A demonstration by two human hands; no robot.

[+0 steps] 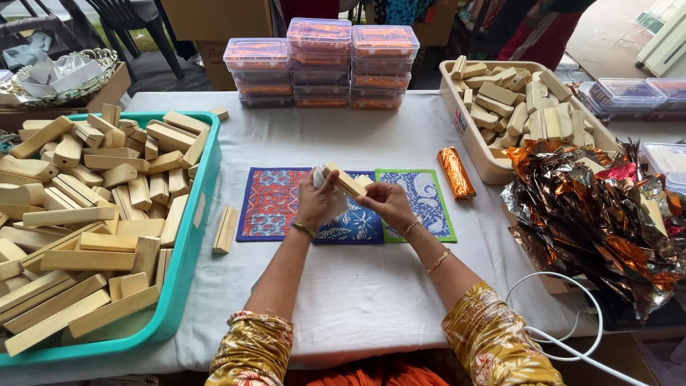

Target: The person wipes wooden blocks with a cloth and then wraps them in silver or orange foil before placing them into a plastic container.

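Holding a pale wooden block (345, 180) above the patterned mats (271, 204), left hand (319, 200) closing around it with a white cloth, right hand (386, 202) pinching its near end. Possibly slipping, dropping onto the surface (357, 286).

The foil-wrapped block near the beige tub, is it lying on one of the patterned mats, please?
No, the foil-wrapped block lies on the white tablecloth, just right of the green mat, not on it.

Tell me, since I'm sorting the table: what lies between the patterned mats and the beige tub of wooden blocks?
In the head view, one foil-wrapped bar lies on the white cloth between the patterned mats and the beige tub.
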